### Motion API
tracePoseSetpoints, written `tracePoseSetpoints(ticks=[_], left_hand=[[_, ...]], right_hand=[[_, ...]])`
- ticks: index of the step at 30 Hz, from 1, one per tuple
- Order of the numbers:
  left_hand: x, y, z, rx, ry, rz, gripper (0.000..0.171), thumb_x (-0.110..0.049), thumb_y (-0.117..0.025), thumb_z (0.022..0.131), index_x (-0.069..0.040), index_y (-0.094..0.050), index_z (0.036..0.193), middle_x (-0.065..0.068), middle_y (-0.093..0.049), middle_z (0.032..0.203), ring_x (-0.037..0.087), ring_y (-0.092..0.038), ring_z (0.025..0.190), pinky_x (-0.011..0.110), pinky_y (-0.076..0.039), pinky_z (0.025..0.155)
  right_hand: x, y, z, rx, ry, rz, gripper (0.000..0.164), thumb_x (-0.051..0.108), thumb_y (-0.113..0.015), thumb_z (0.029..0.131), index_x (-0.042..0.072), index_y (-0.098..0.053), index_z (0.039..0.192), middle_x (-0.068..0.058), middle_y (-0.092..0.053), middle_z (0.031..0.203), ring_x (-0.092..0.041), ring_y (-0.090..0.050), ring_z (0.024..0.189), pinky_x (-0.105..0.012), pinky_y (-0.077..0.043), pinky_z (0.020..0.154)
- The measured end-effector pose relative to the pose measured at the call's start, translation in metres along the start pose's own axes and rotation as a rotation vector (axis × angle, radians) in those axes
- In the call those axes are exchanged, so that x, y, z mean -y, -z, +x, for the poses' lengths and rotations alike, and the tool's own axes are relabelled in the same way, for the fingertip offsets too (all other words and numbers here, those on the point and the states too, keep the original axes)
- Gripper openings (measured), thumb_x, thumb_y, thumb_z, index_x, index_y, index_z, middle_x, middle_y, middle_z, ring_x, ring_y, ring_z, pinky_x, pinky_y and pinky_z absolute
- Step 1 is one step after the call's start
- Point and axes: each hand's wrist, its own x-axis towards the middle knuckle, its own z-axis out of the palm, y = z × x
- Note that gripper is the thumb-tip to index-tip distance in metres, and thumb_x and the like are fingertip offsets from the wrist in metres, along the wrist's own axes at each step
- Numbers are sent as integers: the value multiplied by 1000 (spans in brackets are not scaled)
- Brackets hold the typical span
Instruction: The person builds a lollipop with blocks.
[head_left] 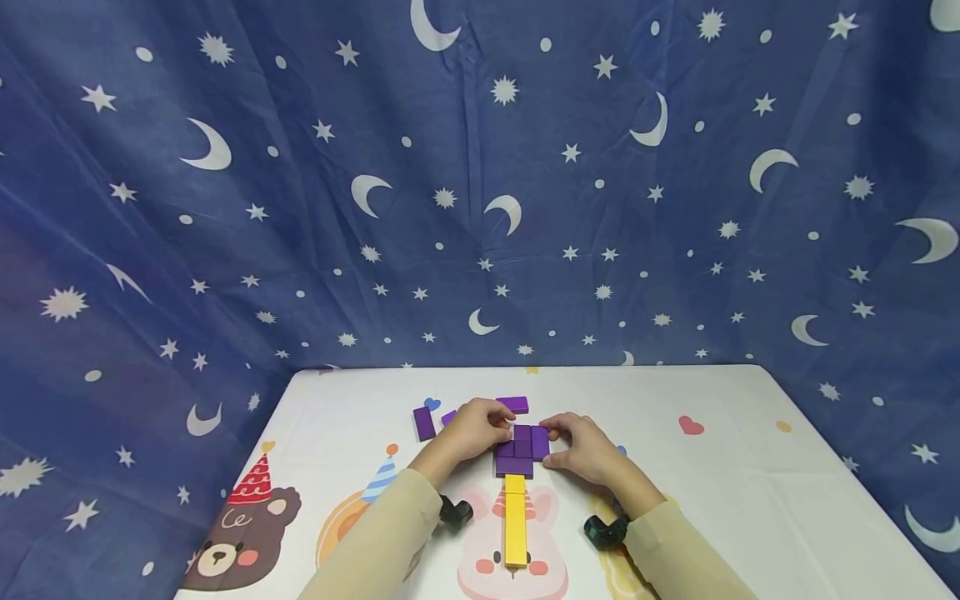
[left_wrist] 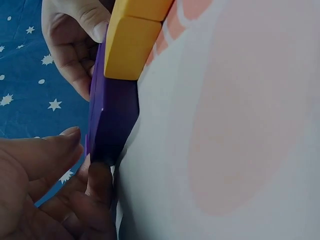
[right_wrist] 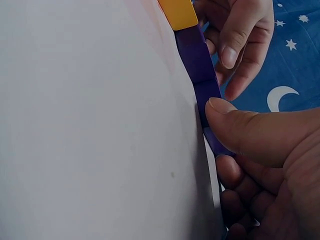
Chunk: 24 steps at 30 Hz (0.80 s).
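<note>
A cluster of flat purple blocks lies on the table, pushed together edge to edge. Below it runs a column of yellow blocks, touching its near side. My right hand is at the cluster's right; its thumb and fingers pinch the rightmost purple block, thumb on the near end. My left hand is at the left side. In the left wrist view the thumb stands apart, while a finger touches the end of a purple block. The hand hides part of the cluster's left edge.
Loose purple blocks lie behind and left: one at the back, one farther left, another partly behind the left hand. A white tablecloth with printed animals covers the table. A blue star-and-moon curtain hangs behind.
</note>
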Motion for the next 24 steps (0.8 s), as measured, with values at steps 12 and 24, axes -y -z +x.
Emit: tracePoseSetpoints(ticks=[12, 24], left_hand=[[5, 8, -6, -17, 3, -54, 24, -7, -78, 95, -6, -78, 119, 3, -73, 97, 11, -65, 74, 27, -56, 68], [10, 20, -18, -29, 19, -108, 30, -6, -76, 95, -5, -76, 126, 6, -73, 104, 20, -70, 73, 29, -54, 58]], right_hand=[[1, -1, 0, -5, -4, 0, 57, 17, -95, 81, 15, -72, 133, 4, -66, 107, -22, -53, 109, -55, -46, 115], [-1, -1, 0, -9, -3, -1, 57, 16, -95, 81, 16, -72, 133, 5, -66, 107, -22, -53, 110, -54, -45, 116]])
